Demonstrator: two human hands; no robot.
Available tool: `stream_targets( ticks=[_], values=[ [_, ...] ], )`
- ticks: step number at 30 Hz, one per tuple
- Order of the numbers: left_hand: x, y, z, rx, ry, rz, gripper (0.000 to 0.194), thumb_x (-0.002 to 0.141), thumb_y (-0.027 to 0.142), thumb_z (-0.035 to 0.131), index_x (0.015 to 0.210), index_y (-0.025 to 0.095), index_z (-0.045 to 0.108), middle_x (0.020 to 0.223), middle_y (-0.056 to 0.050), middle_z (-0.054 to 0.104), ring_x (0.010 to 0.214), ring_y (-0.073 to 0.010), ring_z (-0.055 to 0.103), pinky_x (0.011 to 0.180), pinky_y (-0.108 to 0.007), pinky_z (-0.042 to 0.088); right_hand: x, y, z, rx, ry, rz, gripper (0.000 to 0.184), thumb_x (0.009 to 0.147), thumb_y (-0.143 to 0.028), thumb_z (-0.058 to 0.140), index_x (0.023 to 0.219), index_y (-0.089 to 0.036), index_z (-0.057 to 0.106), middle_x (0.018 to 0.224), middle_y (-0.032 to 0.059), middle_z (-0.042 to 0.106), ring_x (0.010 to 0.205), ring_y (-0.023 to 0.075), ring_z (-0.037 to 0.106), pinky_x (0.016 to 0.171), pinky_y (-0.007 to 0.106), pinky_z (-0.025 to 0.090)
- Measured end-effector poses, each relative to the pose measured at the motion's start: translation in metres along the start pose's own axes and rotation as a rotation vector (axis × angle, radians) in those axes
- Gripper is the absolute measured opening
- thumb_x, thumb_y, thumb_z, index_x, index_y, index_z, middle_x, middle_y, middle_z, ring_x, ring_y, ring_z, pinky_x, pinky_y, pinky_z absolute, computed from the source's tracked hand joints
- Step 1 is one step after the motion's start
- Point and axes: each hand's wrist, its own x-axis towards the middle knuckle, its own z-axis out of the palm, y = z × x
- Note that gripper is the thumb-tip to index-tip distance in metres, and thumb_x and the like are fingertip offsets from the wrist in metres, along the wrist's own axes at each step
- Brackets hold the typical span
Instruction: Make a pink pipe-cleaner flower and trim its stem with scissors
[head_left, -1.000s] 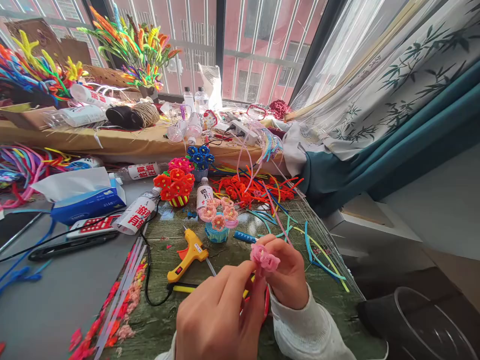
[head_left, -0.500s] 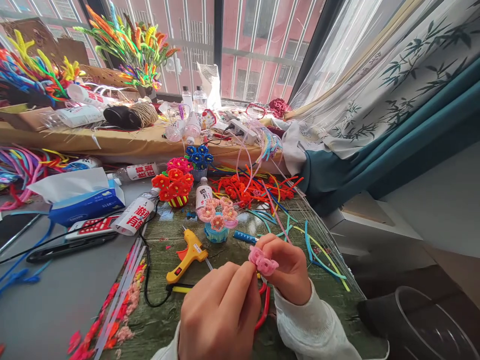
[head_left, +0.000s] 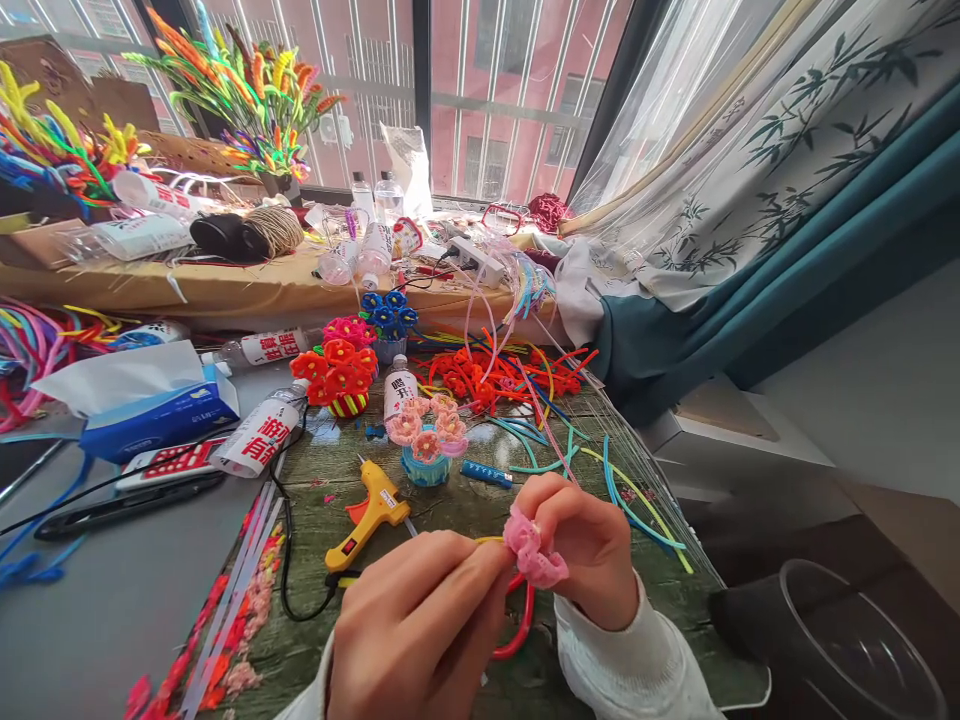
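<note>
Both my hands hold a small pink pipe-cleaner flower (head_left: 534, 553) low in the middle of the head view. My right hand (head_left: 589, 555) pinches the flower from the right, fingers curled round it. My left hand (head_left: 420, 630) is closed, its fingertips pinching the flower's left side where a thin yellow stem shows. A red-handled tool (head_left: 517, 625) lies on the table under my hands, partly hidden. A yellow glue gun (head_left: 367, 515) lies just beyond my left hand.
Finished pipe-cleaner flower pots stand behind: pink in a blue pot (head_left: 427, 440), orange (head_left: 337, 375), blue (head_left: 386, 320). Loose pipe cleaners (head_left: 510, 380) spread at the right. A tissue box (head_left: 157, 415), bottles (head_left: 259, 435) and a black cable lie left. A dark bin (head_left: 840, 640) sits lower right.
The flower has tilted and dropped slightly between my fingers, turning its face to the right. Both hands shifted a little toward me; the view moved slightly.
</note>
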Motion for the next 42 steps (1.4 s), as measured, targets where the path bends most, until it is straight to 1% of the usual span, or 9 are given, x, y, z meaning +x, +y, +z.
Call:
stream_targets(
  ticks=[4, 10, 15, 22, 26, 29, 32, 37, 42],
  values=[
    [-0.002, -0.002, 0.005, -0.093, 0.096, -0.024, 0.020, 0.076, 0.005, 0.066, 0.091, 0.019, 0.066, 0.073, 0.001, 0.070, 0.057, -0.0088, 0.065, 0.055, -0.015, 0.053, 0.001, -0.013, 0.004, -0.095, -0.002, -0.044, 0.013, 0.072, -0.021, 0.078, 0.078, -0.022, 0.068, 0.078, 0.0024, 0.066, 0.068, 0.0157, 0.060, 0.062, 0.029, 0.048],
    [-0.014, -0.001, 0.020, -0.202, 0.286, -0.174, 0.024, 0.074, 0.001, 0.065, 0.088, 0.020, 0.066, 0.073, 0.002, 0.067, 0.056, -0.0091, 0.063, 0.048, -0.015, 0.051, 0.000, -0.030, 0.012, -0.246, 0.010, -0.106, 0.020, 0.075, -0.010, 0.072, 0.089, -0.024, 0.068, 0.083, 0.0029, 0.065, 0.075, 0.0172, 0.061, 0.066, 0.030, 0.050],
    [-0.021, -0.008, 0.023, -0.287, 0.307, -0.178, 0.029, 0.072, -0.001, 0.067, 0.093, 0.019, 0.067, 0.076, 0.001, 0.068, 0.060, -0.0123, 0.065, 0.054, -0.020, 0.054, -0.002, -0.038, 0.013, -0.296, 0.058, -0.157, 0.020, 0.078, -0.014, 0.072, 0.093, -0.024, 0.064, 0.085, 0.0038, 0.064, 0.078, 0.0189, 0.061, 0.070, 0.033, 0.050],
    [-0.024, -0.009, 0.023, -0.270, 0.314, -0.175, 0.032, 0.071, -0.002, 0.067, 0.095, 0.019, 0.066, 0.078, 0.001, 0.068, 0.063, -0.0123, 0.065, 0.054, -0.020, 0.053, 0.000, -0.052, 0.013, -0.303, 0.131, -0.145, 0.019, 0.084, -0.039, 0.067, 0.090, -0.021, 0.063, 0.088, 0.0056, 0.061, 0.082, 0.0193, 0.057, 0.070, 0.033, 0.048],
    [-0.022, -0.008, 0.022, -0.239, 0.322, -0.155, 0.029, 0.071, -0.003, 0.067, 0.090, 0.019, 0.065, 0.075, 0.001, 0.066, 0.062, -0.0107, 0.063, 0.053, -0.019, 0.051, -0.001, -0.059, 0.013, -0.246, 0.200, -0.134, 0.012, 0.083, -0.028, 0.070, 0.076, -0.020, 0.063, 0.083, 0.0050, 0.064, 0.078, 0.0184, 0.061, 0.069, 0.033, 0.051],
    [-0.024, -0.009, 0.021, -0.263, 0.319, -0.138, 0.029, 0.071, -0.003, 0.067, 0.092, 0.018, 0.065, 0.076, 0.001, 0.066, 0.063, -0.0120, 0.063, 0.055, -0.021, 0.053, -0.001, -0.062, 0.014, -0.105, 0.169, -0.057, 0.008, 0.084, -0.017, 0.069, 0.080, -0.022, 0.064, 0.077, 0.0025, 0.069, 0.072, 0.0168, 0.066, 0.065, 0.031, 0.056],
    [-0.027, -0.014, 0.019, -0.286, 0.294, -0.122, 0.033, 0.070, -0.004, 0.066, 0.095, 0.018, 0.065, 0.077, 0.000, 0.066, 0.064, -0.0134, 0.064, 0.055, -0.022, 0.054, 0.001, -0.065, 0.018, -0.019, 0.145, 0.000, 0.007, 0.082, -0.019, 0.071, 0.081, -0.023, 0.065, 0.071, 0.0013, 0.071, 0.064, 0.0161, 0.067, 0.058, 0.030, 0.058],
    [-0.028, -0.019, 0.016, -0.225, 0.290, -0.094, 0.037, 0.068, -0.007, 0.065, 0.097, 0.016, 0.065, 0.076, 0.000, 0.067, 0.061, -0.0128, 0.065, 0.054, -0.022, 0.054, 0.007, -0.073, 0.018, -0.224, 0.227, -0.018, 0.010, 0.075, -0.021, 0.078, 0.073, -0.020, 0.068, 0.061, 0.0005, 0.069, 0.055, 0.0147, 0.066, 0.052, 0.025, 0.057],
    [-0.023, -0.020, 0.019, -0.215, 0.345, -0.039, 0.027, 0.070, -0.004, 0.066, 0.092, 0.013, 0.065, 0.072, 0.001, 0.067, 0.059, -0.0110, 0.064, 0.050, -0.020, 0.051, 0.005, -0.084, 0.012, -0.577, 0.290, -0.040, 0.019, 0.069, -0.020, 0.082, 0.080, -0.024, 0.067, 0.057, -0.0027, 0.067, 0.047, 0.0147, 0.063, 0.040, 0.021, 0.050]
  ],
)
